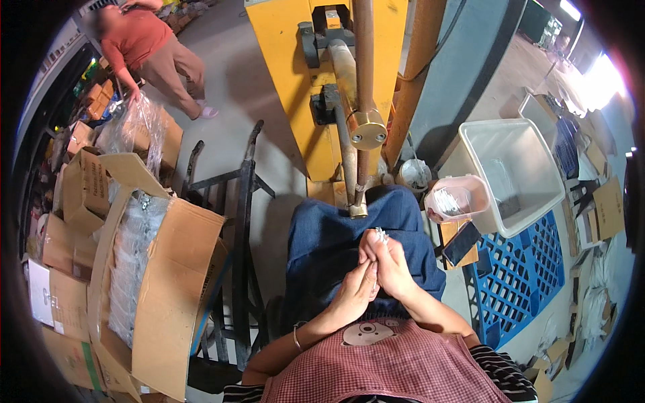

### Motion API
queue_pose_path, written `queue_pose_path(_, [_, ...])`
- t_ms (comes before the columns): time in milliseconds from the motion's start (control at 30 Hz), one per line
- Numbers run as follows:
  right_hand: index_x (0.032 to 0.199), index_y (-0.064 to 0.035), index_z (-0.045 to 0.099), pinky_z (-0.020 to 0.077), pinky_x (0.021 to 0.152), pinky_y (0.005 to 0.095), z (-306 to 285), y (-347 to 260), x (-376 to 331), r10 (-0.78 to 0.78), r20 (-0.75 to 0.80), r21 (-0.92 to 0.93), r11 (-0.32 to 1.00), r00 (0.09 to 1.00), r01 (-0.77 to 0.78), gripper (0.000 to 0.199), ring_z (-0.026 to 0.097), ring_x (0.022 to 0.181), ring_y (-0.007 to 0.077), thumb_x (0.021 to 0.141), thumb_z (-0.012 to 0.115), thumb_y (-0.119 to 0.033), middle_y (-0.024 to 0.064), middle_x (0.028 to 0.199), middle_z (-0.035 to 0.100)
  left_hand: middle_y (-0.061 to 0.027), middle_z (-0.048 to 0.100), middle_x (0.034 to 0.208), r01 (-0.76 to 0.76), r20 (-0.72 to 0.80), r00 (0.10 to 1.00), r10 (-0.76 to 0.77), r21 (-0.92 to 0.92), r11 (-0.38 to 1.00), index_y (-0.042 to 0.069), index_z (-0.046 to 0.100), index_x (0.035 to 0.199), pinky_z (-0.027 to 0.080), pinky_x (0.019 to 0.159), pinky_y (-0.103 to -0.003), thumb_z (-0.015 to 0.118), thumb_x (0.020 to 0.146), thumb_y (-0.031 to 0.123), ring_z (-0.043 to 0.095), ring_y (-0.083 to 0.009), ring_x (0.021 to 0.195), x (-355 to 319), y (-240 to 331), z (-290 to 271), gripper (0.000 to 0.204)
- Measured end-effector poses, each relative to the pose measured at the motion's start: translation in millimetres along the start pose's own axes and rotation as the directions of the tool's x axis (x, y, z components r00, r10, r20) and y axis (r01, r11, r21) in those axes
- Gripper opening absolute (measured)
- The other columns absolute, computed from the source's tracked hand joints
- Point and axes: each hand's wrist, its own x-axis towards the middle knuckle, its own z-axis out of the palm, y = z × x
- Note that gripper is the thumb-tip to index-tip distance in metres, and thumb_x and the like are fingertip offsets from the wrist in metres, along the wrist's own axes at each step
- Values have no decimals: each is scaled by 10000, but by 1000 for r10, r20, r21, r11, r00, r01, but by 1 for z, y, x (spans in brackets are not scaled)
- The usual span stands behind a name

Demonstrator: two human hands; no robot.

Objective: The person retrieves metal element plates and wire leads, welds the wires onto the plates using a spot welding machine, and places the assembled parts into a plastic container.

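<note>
Above my lap, my two hands are pressed together. My right hand (395,270) is closed, with a small bunch of silvery-white pieces (381,235) poking out past its thumb. My left hand (352,290) lies against it with the fingers closed; whatever may be between the palms is hidden. Just beyond the hands stands a yellow machine (285,74) with a vertical metal rod, its brass-coloured lower end (359,211) close above my knees. To the right, a pale pink tub (478,196) holds thin white pieces (451,201).
A large whitish bin (547,188) and a dark phone (461,243) are at right, near a blue plastic pallet (517,282). On the left stand an open carton (176,285) of plastic-wrapped goods and a black metal frame (245,201). A person (144,40) handles plastic film farther back.
</note>
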Motion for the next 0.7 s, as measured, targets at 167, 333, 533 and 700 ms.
queue_pose_path(167, [490, -125, 366, 220, 357, 266, -47, 4, 47, -30, -389, 148, 985, 921, 95, 663, 300, 349, 110, 1040, 329, -494, -6, 428, 341, -30, 479, 706, -157, 103, 986, 128, 369, 916, 20, 461, 1023, 408, 513, -240, 334, 1070, 291, 446, -79, 554, -16, 19, 15, 303])
queue_pose_path(333, [793, -86, 514, 340, 496, 247, -42, -12, 7, 63, -55, 55, 997, 996, -60, 435, 432, 528, 103, 1037, 395, -426, -4, 620, 480, -29, 458, 707, 74, 96, 995, -42, -353, 933, 31, 459, 1040, 525, 552, -268, 367, 1063, 277, 507, -100, 563, -11, 34, -1, 264])
queue_pose_path(533, [985, -21, 552, 453, 712, 231, -27, -9, -18, -25, 100, 73, 997, 995, 17, 135, 521, 766, 63, 914, 663, -50, -10, 848, 556, 57, 329, 683, 66, 14, 998, -65, -247, 967, 23, 497, 1134, 337, 462, -187, 376, 1064, 305, 320, -28, 530, -7, 27, -2, 315])
queue_pose_path(700, [936, 6, 577, 460, 727, 247, -27, -8, -18, -59, 92, 94, 994, 994, 50, 112, 529, 795, 79, 910, 669, -53, 23, 924, 548, 58, 316, 697, 31, -23, 999, -38, -237, 971, 22, 501, 1109, 310, 478, -181, 349, 1069, 314, 302, -29, 547, -6, 26, -2, 332])
